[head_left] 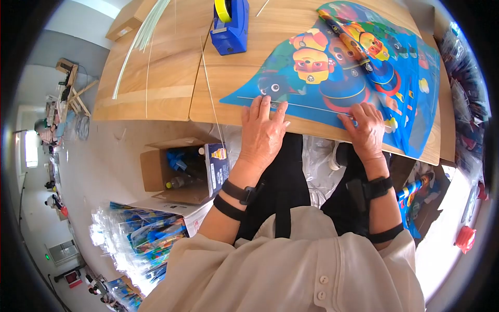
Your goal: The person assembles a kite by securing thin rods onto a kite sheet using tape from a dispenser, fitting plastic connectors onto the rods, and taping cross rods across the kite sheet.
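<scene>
A pale wooden table (pixel 171 104) fills the far side of the scene, a seam dividing its left and right parts. Across the right part spreads a glossy blue cartoon-print sheet (pixel 314 67), its long near edge running left to right under a worker's left hand (pixel 265 130) and right hand (pixel 368 130); most of the sheet lies beyond them. Bunched layers crowd its right half, just past the right hand. Below the table at left sit wrapped packets (pixel 145 239) and an open carton (pixel 153 169).

The left hand, nearer the sheet's pointed left tip, rests with fingers loosely extended, gripping nothing visible. The right curls at the edge; whether it pinches the plastic cannot be told. Well to the left lies a bundle of pale sticks (pixel 142 39); a blue tape dispenser (pixel 231 34) stands far of the hands. A loose stick (pixel 212 87) overhangs the table's near edge, and a thin white rod (pixel 317 108) lies along the sheet's edge, at the left fingertips.
</scene>
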Available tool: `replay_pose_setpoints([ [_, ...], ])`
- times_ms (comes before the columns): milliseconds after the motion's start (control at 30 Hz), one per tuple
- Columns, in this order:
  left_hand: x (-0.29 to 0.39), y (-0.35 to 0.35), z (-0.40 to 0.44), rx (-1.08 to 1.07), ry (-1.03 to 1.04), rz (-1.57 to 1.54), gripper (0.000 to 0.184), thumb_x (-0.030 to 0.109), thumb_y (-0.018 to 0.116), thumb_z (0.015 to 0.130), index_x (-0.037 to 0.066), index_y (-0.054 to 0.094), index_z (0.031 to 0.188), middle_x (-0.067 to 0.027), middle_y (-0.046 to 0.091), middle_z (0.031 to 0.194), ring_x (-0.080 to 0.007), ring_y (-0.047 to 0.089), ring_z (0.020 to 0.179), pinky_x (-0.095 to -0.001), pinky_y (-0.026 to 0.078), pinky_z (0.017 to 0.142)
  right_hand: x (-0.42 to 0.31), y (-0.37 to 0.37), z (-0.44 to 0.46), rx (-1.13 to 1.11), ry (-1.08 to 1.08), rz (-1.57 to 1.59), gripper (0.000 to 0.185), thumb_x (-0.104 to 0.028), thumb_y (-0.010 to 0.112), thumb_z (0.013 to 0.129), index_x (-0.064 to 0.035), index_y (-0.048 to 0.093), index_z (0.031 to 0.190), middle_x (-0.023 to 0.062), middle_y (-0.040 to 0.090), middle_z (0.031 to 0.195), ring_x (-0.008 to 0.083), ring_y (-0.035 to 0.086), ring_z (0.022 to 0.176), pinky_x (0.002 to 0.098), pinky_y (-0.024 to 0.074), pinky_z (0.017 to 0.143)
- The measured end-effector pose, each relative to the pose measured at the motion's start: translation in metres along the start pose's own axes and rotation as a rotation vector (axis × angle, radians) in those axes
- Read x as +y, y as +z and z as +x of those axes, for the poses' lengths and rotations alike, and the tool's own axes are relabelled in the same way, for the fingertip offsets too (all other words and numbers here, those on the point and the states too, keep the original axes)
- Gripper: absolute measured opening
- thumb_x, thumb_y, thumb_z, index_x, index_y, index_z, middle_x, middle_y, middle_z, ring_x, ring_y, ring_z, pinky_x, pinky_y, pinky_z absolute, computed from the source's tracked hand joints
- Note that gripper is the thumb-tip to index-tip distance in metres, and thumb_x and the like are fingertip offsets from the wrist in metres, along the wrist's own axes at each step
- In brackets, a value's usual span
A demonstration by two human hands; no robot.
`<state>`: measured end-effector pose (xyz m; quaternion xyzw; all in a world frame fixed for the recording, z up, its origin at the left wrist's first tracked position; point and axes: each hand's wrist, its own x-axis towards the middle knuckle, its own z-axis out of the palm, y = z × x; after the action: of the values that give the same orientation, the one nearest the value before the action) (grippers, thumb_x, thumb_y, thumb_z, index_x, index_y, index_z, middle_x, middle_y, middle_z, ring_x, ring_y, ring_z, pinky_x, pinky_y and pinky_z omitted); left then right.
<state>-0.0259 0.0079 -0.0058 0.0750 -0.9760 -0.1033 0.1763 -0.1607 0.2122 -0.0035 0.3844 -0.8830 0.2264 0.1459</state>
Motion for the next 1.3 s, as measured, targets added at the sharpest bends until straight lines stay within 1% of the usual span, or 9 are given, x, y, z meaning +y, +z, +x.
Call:
replay_pose_setpoints([
  [167, -0.002, -0.003, -0.006, -0.025, -0.035, 0.033, 0.043, 0.019, 0.065, 0.078, 0.010, 0.055, 0.120, -0.0199, 0.047, 0.119, -0.0364, 0.043, 0.114, -0.0471, 0.032, 0.095, -0.004, 0.003, 0.001, 0.017, -0.039, -0.002, 0.020, -0.019, 0.069, 0.070, -0.0078, 0.053, 0.073, 0.0090, 0.053, 0.073, 0.0309, 0.054, 0.074, 0.0408, 0.0424, 0.067],
  [367, -0.006, -0.001, -0.008, -0.007, -0.023, 0.054, 0.043, 0.019, 0.065, 0.078, 0.010, 0.056, 0.119, -0.0197, 0.048, 0.120, -0.0355, 0.043, 0.114, -0.0468, 0.034, 0.093, -0.005, 0.002, -0.003, -0.034, 0.015, 0.139, 0.019, -0.017, 0.068, 0.071, -0.0055, 0.054, 0.075, 0.0097, 0.053, 0.073, 0.0319, 0.055, 0.072, 0.0409, 0.0424, 0.065],
  [533, -0.006, -0.005, -0.006, -0.013, -0.006, 0.004, 0.042, 0.019, 0.066, 0.077, 0.009, 0.057, 0.117, -0.0200, 0.049, 0.119, -0.0346, 0.045, 0.113, -0.0470, 0.035, 0.091, -0.003, 0.002, -0.007, -0.005, 0.037, 0.235, 0.012, -0.010, 0.064, 0.073, -0.0042, 0.059, 0.081, 0.0115, 0.055, 0.078, 0.0324, 0.056, 0.076, 0.0395, 0.0434, 0.068],
  [633, -0.007, -0.004, -0.005, -0.018, 0.012, -0.007, 0.042, 0.019, 0.066, 0.078, 0.009, 0.057, 0.117, -0.0204, 0.049, 0.120, -0.0341, 0.045, 0.114, -0.0468, 0.035, 0.091, -0.002, 0.002, -0.010, 0.003, 0.053, 0.265, 0.012, -0.007, 0.064, 0.072, -0.0041, 0.060, 0.083, 0.0115, 0.056, 0.080, 0.0325, 0.056, 0.078, 0.0391, 0.0439, 0.069],
  [967, -0.005, -0.002, -0.005, -0.014, 0.020, -0.020, 0.040, 0.018, 0.065, 0.078, 0.007, 0.057, 0.117, -0.0217, 0.050, 0.119, -0.0347, 0.045, 0.114, -0.0466, 0.035, 0.092, -0.001, 0.006, -0.013, 0.060, 0.087, 0.276, 0.009, -0.005, 0.063, 0.071, -0.0044, 0.060, 0.079, 0.0110, 0.055, 0.078, 0.0311, 0.055, 0.078, 0.0387, 0.0443, 0.069],
  [1033, -0.005, -0.001, -0.006, -0.004, 0.012, -0.035, 0.041, 0.017, 0.064, 0.078, 0.007, 0.057, 0.117, -0.0217, 0.049, 0.119, -0.0354, 0.045, 0.114, -0.0465, 0.035, 0.092, 0.000, 0.006, -0.012, 0.068, 0.035, 0.264, 0.009, -0.002, 0.063, 0.072, -0.0034, 0.061, 0.080, 0.0100, 0.056, 0.079, 0.0283, 0.056, 0.077, 0.0347, 0.0443, 0.067],
  [1133, -0.004, -0.002, -0.005, 0.011, 0.021, -0.015, 0.041, 0.016, 0.065, 0.078, 0.006, 0.057, 0.117, -0.0216, 0.050, 0.119, -0.0359, 0.046, 0.113, -0.0469, 0.035, 0.092, 0.001, 0.010, -0.011, 0.071, 0.065, 0.279, 0.007, -0.006, 0.062, 0.070, -0.0059, 0.060, 0.077, 0.0099, 0.055, 0.077, 0.0308, 0.055, 0.076, 0.0387, 0.0441, 0.069],
  [1267, -0.003, -0.002, -0.005, 0.000, 0.018, -0.015, 0.040, 0.016, 0.065, 0.078, 0.006, 0.058, 0.116, -0.0214, 0.049, 0.120, -0.0351, 0.046, 0.113, -0.0453, 0.035, 0.093, -0.006, 0.014, -0.008, 0.033, 0.089, 0.325, 0.006, -0.008, 0.063, 0.070, -0.0060, 0.060, 0.075, 0.0089, 0.054, 0.076, 0.0302, 0.054, 0.076, 0.0389, 0.0435, 0.068],
  [1300, -0.004, -0.002, -0.005, -0.007, 0.019, -0.014, 0.040, 0.017, 0.064, 0.078, 0.006, 0.058, 0.116, -0.0210, 0.049, 0.121, -0.0345, 0.046, 0.114, -0.0444, 0.035, 0.093, -0.008, 0.015, -0.005, 0.039, 0.050, 0.310, 0.006, -0.008, 0.063, 0.070, -0.0057, 0.060, 0.074, 0.0085, 0.054, 0.076, 0.0298, 0.054, 0.076, 0.0392, 0.0433, 0.067],
])
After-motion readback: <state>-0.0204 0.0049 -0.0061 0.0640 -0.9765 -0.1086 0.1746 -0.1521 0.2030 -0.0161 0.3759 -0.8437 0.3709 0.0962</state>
